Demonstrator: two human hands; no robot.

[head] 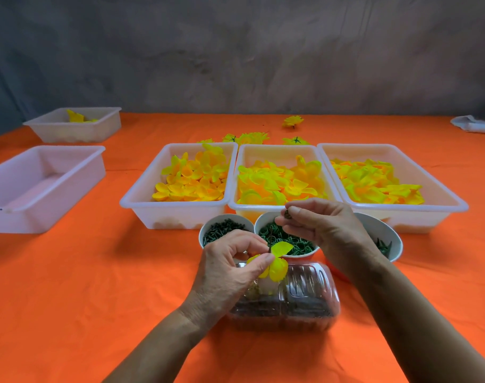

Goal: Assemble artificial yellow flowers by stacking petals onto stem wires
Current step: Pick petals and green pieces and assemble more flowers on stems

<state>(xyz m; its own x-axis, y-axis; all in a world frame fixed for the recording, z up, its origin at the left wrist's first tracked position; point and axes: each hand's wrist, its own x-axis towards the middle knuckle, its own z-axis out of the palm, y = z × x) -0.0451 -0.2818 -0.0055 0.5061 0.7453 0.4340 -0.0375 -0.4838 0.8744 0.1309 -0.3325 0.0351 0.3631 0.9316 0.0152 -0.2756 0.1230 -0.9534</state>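
Left hand (pixel 230 268) pinches a thin stem wire (pixel 270 240) between thumb and fingertips, a yellow petal piece (pixel 278 261) sitting on the wire just beside the grip. Right hand (pixel 318 225), just to the right and slightly higher, pinches a small dark part (pixel 287 214) at its fingertips; what it is, cannot tell. Both hands hover over a clear plastic box (pixel 304 297) and white cups of green pieces (pixel 284 239). Farther off: three white trays of yellow petals (pixel 191 178). Orange cloth (pixel 97 286) underneath. Finished flowers (pixel 292 121) lie at far side.
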